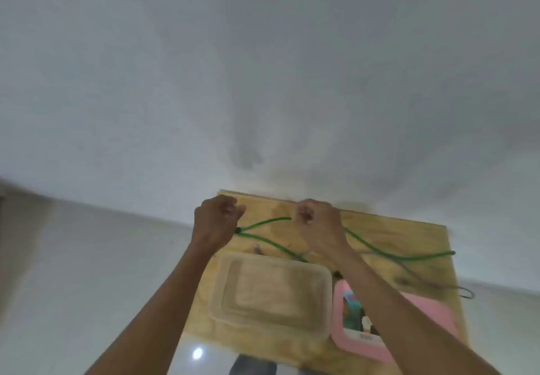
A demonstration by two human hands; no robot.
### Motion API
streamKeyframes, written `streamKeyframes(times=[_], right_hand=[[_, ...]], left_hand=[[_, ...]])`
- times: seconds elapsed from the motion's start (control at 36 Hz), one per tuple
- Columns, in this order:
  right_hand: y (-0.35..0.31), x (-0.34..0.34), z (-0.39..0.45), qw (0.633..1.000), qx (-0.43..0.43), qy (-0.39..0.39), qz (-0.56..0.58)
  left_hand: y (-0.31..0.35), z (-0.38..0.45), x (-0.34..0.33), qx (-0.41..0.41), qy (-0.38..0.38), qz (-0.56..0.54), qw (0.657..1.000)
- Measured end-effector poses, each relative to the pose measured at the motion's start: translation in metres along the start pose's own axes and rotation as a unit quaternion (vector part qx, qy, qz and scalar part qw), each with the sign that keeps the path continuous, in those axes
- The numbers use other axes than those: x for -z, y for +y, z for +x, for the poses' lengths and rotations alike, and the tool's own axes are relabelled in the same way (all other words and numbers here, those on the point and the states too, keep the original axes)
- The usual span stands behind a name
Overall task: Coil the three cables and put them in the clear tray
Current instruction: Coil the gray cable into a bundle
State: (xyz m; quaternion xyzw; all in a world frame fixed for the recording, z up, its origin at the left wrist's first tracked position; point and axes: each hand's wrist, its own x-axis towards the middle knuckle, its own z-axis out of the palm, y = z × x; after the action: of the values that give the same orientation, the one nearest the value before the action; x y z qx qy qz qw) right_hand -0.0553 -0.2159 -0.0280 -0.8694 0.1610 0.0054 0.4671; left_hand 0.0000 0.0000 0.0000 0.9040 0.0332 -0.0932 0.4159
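Observation:
A green cable (pixel 388 253) lies across the far part of the small wooden table (pixel 409 234). My left hand (pixel 217 222) is closed on the cable near its dark end plug, at the far left. My right hand (pixel 320 222) is closed on the same cable a short way to the right, with a raised arc of green between the two hands. From the right hand the cable runs right to the table's edge. A grey cable (pixel 432 282) lies at the right, partly over the edge. The clear tray (pixel 270 323) stands in front of my hands with nothing in it.
A pink tray (pixel 435 313) holding small items sits right of the clear tray, partly hidden by my right forearm. A white wall stands close behind the table. Glossy white floor tiles show below and to the left.

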Motion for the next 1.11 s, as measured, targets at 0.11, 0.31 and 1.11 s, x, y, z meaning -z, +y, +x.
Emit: streamKeyframes(times=[0.11, 0.31, 1.11], right_hand=[[0.014, -0.03, 0.005, 0.992, -0.034, -0.089, -0.087], [0.039, -0.06, 0.023, 0.943, -0.064, -0.216, -0.244], [0.073, -0.072, 0.052, 0.853, 0.046, -0.353, -0.382]], left_hand=[[-0.033, 0.014, -0.007, 0.036, -0.078, 0.049, 0.995], [-0.068, 0.046, -0.033, 0.022, -0.191, 0.135, 0.972], [-0.099, 0.076, -0.093, 0.009, -0.354, 0.253, 0.9]])
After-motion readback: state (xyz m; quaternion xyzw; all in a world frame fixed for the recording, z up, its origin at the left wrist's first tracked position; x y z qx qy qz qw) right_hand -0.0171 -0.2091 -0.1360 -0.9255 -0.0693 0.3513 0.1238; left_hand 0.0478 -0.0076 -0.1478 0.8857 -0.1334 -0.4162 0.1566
